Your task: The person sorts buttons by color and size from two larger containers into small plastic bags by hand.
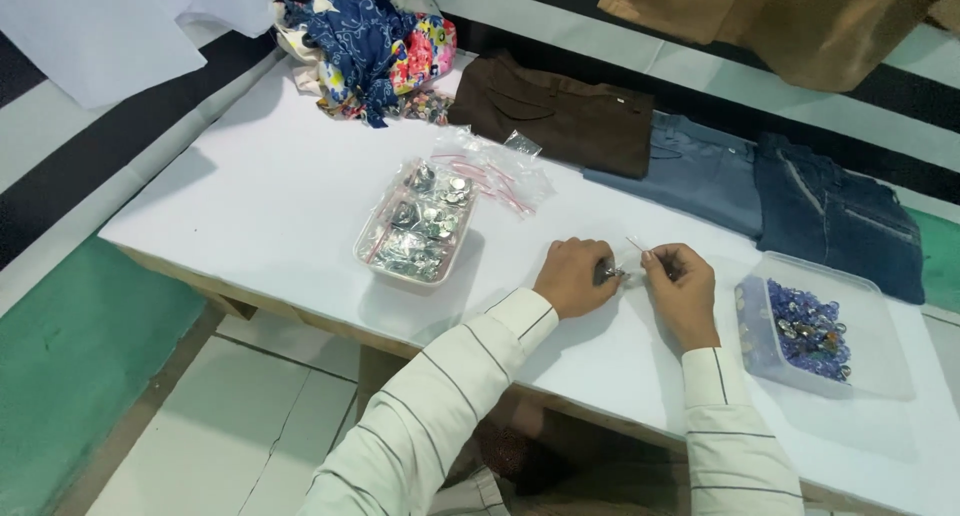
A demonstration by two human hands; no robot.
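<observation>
I am watching both hands resting knuckles-up on the white table [280,196], wrists bent inward toward each other. The left hand [575,276] is curling shut around a small shiny metal piece [612,273], which is sitting just between the two hands, too small to tell its shape. The right hand [682,288] is pinching a thin clear bit [636,246] (possibly a small bag) between fingertips. A tray of silvery packets [415,234] is lying to the left, a clear tub of blue beads [808,328] to the right.
</observation>
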